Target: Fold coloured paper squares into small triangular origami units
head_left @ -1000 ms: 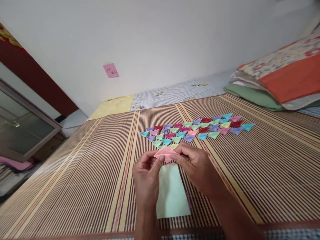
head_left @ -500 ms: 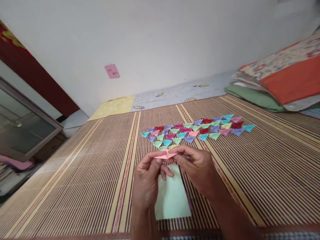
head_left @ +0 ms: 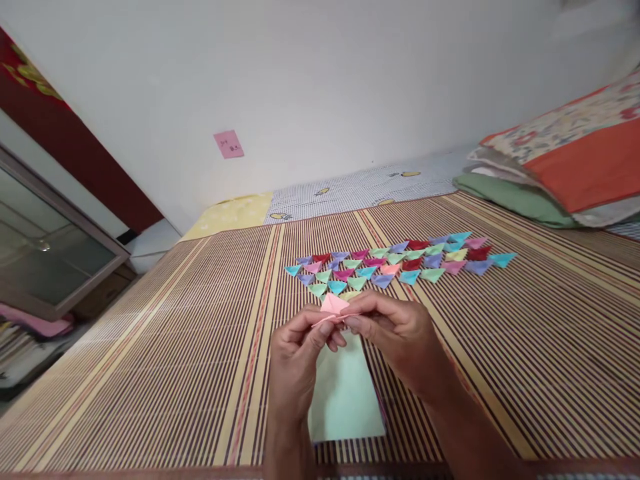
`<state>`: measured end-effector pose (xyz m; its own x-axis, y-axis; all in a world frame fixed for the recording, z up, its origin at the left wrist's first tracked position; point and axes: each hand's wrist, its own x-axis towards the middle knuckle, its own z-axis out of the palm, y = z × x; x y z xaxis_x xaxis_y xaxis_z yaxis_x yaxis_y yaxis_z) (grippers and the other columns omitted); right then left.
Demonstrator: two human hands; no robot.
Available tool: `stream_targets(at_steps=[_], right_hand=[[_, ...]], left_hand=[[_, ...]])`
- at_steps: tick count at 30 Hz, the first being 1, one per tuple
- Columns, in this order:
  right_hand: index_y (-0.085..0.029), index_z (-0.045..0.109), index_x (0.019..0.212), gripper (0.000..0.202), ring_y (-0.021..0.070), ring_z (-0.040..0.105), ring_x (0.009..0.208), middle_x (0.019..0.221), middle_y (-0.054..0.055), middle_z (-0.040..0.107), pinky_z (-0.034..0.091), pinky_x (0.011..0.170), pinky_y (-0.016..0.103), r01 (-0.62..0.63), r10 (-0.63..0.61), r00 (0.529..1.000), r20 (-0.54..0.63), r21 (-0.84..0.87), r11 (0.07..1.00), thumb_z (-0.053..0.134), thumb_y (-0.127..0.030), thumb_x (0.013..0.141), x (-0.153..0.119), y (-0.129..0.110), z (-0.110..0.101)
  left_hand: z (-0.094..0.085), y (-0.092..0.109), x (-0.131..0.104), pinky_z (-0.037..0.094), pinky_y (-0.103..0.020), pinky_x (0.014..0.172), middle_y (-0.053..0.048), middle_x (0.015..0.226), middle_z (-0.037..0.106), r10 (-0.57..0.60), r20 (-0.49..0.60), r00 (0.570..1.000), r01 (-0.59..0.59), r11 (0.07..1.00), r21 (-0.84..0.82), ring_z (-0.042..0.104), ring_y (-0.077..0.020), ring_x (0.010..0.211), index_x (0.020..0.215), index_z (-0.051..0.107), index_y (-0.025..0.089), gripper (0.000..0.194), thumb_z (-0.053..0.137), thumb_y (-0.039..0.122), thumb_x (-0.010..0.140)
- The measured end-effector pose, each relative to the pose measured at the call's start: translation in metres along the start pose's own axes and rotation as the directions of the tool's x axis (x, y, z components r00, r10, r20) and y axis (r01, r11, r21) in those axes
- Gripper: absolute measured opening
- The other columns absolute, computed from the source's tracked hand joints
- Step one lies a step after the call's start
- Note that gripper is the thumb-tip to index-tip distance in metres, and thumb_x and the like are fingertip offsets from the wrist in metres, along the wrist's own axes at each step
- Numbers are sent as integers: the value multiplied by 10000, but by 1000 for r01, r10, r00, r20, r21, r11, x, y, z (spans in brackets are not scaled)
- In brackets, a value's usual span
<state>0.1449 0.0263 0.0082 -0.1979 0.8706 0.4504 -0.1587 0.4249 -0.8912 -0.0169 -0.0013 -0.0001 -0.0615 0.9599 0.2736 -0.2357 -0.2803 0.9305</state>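
A small piece of folded pink paper (head_left: 334,304) is pinched between both hands, its pointed flap standing up. My left hand (head_left: 299,347) grips its left end between thumb and fingers. On the right end, my right hand (head_left: 400,333) is closed with thumb and forefinger. Beneath the hands lies a stack of pale green paper sheets (head_left: 347,393), its upper part partly hidden. Just beyond are rows of small folded paper triangles (head_left: 383,280) in blue, green, red, pink and yellow; the nearest ones are partly covered by the fingers.
A striped mat (head_left: 210,347) covers the surface. Folded bedding (head_left: 590,167) is piled at the right rear. A pink note (head_left: 229,144) is on the wall behind. At the left stands a glass-fronted cabinet (head_left: 45,247), beyond the mat's edge.
The pink paper has changed from a flat, narrow shape to one with a raised triangular flap. Both hands still hold it, with the fingers slightly shifted. The whole view has moved a little.
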Motion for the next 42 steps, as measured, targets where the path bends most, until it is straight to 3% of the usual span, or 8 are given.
stream_targets(at_steps=[6, 11, 16, 19, 22, 26, 33, 42], right_hand=[[-234, 790, 910, 106, 160, 697, 784, 821, 13, 746, 550, 720, 289, 12, -11, 1000, 13, -44, 999, 689, -218, 936, 0, 0, 1], [-247, 777, 939, 126, 148, 690, 798, 837, -5, 725, 547, 748, 283, 28, -29, 1000, -12, -53, 998, 665, -191, 951, -1, 4, 3], [-241, 775, 937, 124, 171, 713, 834, 888, 13, 755, 552, 758, 303, 52, -56, 998, -34, -123, 991, 666, -180, 936, 0, 1, 5], [-234, 775, 932, 136, 190, 722, 865, 907, 29, 762, 557, 757, 319, 81, -89, 995, -41, -162, 983, 652, -177, 931, 0, -1, 6], [-239, 771, 936, 147, 186, 718, 853, 891, 26, 759, 558, 746, 319, 110, -121, 991, -50, -186, 976, 645, -163, 927, 1, -1, 7], [-234, 758, 912, 134, 187, 718, 879, 904, 27, 760, 559, 780, 331, 135, -144, 989, -31, -208, 969, 654, -150, 923, 1, 0, 8], [-227, 734, 902, 134, 183, 709, 889, 911, 26, 750, 547, 779, 332, 162, -162, 987, 21, -238, 958, 639, -138, 936, 2, 5, 8], [-213, 742, 929, 149, 159, 700, 889, 898, 14, 735, 532, 793, 301, 190, -188, 982, 33, -254, 948, 645, -100, 940, 1, 6, 9]], left_hand=[[2, 0, -1, 482, -253, 651, -22, 751, 662, 25, -11, 1000, -25, 999, 27, 596, -134, 668, 915, 774, 194, 96, 702, 257, 926], [9, -1, -2, 506, -247, 650, -5, 795, 690, 65, -136, 989, -63, 998, 20, 637, -133, 674, 988, 686, 224, 95, 724, 266, 911], [9, 0, -3, 493, -223, 665, -18, 885, 660, 137, -196, 971, -116, 987, 116, 589, -119, 714, 1005, 727, 221, 161, 743, 338, 895], [9, -1, -1, 488, -231, 665, -22, 903, 657, 157, -284, 946, -146, 988, 59, 557, -118, 707, 1031, 734, 229, 166, 679, 358, 943], [8, -3, 3, 487, -224, 675, -15, 872, 666, 128, -365, 922, -143, 990, -14, 558, -112, 705, 921, 747, 214, 99, 743, 309, 891], [6, -2, 6, 484, -204, 650, -2, 764, 648, 33, -307, 951, -74, 990, -123, 530, -89, 640, 762, 757, 184, 139, 830, 298, 795], [2, -3, 7, 489, -183, 599, 10, 724, 672, -54, -401, 914, -34, 977, -209, 562, -85, 613, 852, 777, 191, 209, 896, 272, 702], [3, -5, 7, 484, -181, 604, 1, 702, 689, -83, -366, 927, 17, 984, -180, 565, -84, 609, 791, 769, 175, 200, 909, 271, 686]])
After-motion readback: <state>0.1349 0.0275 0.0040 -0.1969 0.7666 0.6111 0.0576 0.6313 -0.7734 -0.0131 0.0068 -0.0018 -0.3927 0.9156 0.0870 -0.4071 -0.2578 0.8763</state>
